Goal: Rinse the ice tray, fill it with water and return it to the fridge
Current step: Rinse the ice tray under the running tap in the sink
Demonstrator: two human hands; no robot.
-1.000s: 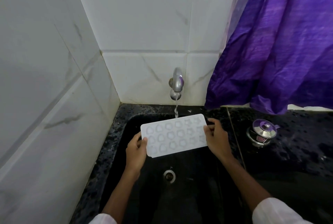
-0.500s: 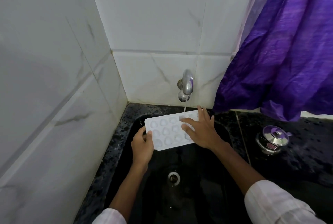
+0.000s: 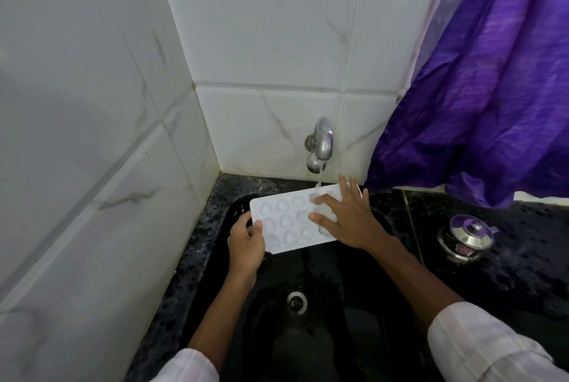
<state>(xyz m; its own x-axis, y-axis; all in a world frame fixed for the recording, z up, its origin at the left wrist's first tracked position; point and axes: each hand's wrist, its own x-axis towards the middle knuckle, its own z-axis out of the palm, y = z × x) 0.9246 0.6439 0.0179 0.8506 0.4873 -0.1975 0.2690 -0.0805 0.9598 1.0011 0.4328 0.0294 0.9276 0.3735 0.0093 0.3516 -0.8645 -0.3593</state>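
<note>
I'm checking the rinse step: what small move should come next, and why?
Probably slide the tray rightward under the tap, so the stream reaches the left cups. It lands only at the far edge beside the right hand, spread flat on the tray; the left hand grips the left end.

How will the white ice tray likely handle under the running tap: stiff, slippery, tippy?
Probably stiff: the ice tray lies flat though the left hand grips only one end. Likely slippery: the tap runs water onto it. It may tip as cavities fill; the right hand rests flat on top.
</note>
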